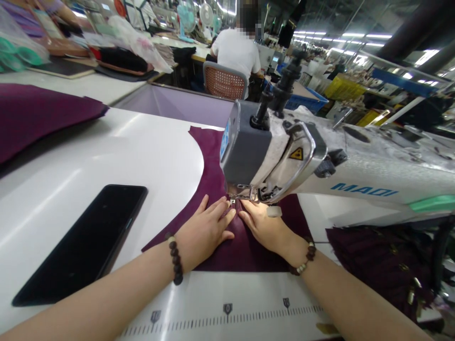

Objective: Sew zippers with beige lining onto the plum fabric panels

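Note:
A dark purple fabric piece (213, 170) lies on the white sewing table (142, 161) and runs under the head of a grey-white sewing machine (270, 147). My left hand (204, 232) lies flat on the fabric, fingers stretched toward the presser foot (234, 196). My right hand (263, 225) presses the fabric just right of the needle, fingers flat and together. Both wrists wear bead bracelets.
A black phone (85, 241) lies at the left on the table. More purple fabric (39, 116) is piled at the far left. A ruler scale (227, 317) runs along the front edge. A person in white sits on a chair (223, 80) ahead. A dark bag (377, 260) sits at the right.

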`<action>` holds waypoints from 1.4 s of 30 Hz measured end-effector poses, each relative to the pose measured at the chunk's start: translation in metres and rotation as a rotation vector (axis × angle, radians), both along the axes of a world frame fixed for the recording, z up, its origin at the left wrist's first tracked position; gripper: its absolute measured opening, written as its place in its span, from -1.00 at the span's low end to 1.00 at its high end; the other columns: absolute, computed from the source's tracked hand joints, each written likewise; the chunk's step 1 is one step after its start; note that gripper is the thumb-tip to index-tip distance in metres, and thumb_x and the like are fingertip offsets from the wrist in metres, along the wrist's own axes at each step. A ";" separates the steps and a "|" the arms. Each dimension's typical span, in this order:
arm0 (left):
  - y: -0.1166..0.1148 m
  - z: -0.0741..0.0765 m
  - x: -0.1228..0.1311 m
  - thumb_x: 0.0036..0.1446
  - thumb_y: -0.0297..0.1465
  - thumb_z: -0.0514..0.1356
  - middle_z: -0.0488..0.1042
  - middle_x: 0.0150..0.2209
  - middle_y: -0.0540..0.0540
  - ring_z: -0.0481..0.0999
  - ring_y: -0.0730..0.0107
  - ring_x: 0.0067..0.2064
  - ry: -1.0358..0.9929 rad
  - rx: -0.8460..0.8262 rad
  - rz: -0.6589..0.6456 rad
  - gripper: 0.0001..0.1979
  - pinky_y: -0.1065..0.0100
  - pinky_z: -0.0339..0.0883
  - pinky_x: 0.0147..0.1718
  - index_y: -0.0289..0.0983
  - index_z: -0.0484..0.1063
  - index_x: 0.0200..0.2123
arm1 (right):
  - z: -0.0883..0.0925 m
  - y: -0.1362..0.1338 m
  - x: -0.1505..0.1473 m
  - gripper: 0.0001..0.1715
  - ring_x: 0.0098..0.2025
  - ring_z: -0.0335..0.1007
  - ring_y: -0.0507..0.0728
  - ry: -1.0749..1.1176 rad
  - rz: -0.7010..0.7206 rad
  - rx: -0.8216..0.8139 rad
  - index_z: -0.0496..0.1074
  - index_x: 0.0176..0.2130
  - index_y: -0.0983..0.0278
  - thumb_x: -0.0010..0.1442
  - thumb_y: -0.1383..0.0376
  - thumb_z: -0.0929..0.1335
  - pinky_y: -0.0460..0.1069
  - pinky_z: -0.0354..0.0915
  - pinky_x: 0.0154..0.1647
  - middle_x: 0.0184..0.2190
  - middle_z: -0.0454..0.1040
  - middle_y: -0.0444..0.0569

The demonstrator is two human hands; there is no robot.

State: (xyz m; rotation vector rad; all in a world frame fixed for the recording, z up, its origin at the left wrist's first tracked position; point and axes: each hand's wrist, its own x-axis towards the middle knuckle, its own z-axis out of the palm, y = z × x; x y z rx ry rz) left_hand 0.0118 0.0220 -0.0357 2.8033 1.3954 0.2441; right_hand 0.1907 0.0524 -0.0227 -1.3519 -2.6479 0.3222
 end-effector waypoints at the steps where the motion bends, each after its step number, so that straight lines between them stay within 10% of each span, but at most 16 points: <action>1: 0.001 -0.001 0.000 0.14 -0.20 0.10 0.30 0.05 -0.29 0.16 0.09 0.16 -0.002 0.005 0.002 -0.53 -0.06 0.04 0.08 -0.35 0.25 0.05 | 0.000 0.002 0.000 -0.71 -0.08 0.28 0.14 0.002 0.001 0.004 0.30 -0.08 0.32 0.28 0.29 0.14 0.12 0.14 0.03 -0.10 0.38 0.05; 42: 0.015 -0.006 -0.001 0.20 -0.25 0.03 0.27 0.09 -0.25 0.12 0.11 0.17 -0.003 -0.010 0.007 -0.61 -0.12 -0.06 0.09 -0.32 0.25 0.04 | 0.002 0.025 0.022 -0.67 -0.17 0.33 0.13 -0.125 -0.067 0.091 0.44 -0.22 0.33 0.25 0.34 0.13 0.02 0.17 -0.06 -0.28 0.46 0.05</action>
